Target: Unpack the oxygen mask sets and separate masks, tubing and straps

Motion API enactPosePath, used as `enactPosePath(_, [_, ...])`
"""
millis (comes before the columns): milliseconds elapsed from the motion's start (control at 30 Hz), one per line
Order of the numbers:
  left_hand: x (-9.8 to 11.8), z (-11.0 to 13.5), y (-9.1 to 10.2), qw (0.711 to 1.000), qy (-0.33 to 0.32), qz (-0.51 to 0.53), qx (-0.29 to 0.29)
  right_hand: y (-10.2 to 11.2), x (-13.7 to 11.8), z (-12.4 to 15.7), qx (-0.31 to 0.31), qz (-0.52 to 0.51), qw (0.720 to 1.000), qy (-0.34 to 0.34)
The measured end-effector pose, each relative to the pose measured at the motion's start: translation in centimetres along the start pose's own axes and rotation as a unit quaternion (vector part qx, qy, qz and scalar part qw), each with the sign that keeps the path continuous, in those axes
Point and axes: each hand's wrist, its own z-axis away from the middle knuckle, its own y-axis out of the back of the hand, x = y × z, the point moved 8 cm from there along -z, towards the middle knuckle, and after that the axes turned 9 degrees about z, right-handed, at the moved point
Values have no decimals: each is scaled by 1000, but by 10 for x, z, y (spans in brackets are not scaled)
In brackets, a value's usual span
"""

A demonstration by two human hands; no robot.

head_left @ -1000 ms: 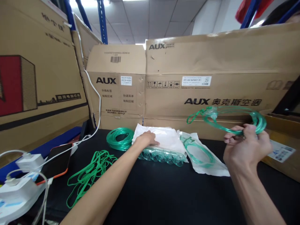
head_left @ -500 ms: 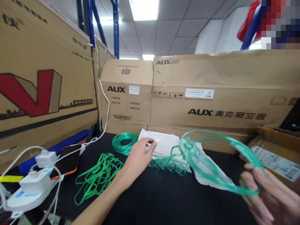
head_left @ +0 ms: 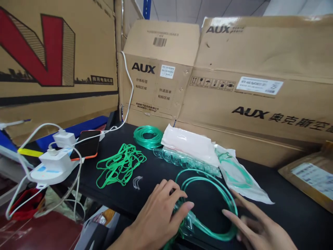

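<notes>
A loop of green tubing with a clear mask piece lies on the black table near its front edge. My left hand rests on the left side of the loop, fingers curled over the clear mask part. My right hand touches the right side of the loop with fingers stretched out. Behind the loop sit a row of clear masks under a stack of white bags, and a sealed bag with green tubing.
A coil of green tubing and a pile of green elastic straps lie to the left. A phone, chargers and a white power strip sit at the left edge. Big AUX cardboard boxes wall the back.
My right hand brought the green tubing loop down from the air onto the table. My left hand left the white bags and came back to the loop. The view tilted down.
</notes>
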Motion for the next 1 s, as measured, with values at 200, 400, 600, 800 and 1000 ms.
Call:
enactPosePath(200, [-5, 3, -3, 999, 20, 3, -50, 8, -35, 10, 92, 224, 911, 334])
enactPosePath(400, [-7, -2, 0, 992, 61, 31, -103, -37, -82, 22, -80, 190, 890, 406])
enactPosePath(600, [-1, -7, 5, 968, 169, 31, -184, -64, -68, 17, -182, 104, 917, 339])
enactPosePath(800, [3, -23, -8, 943, 187, 27, -274, -59, -29, 20, -101, 96, 951, 277])
enactPosePath(1000, [7, -29, -11, 948, 161, -22, -274, -59, -17, 17, -42, 39, 958, 281])
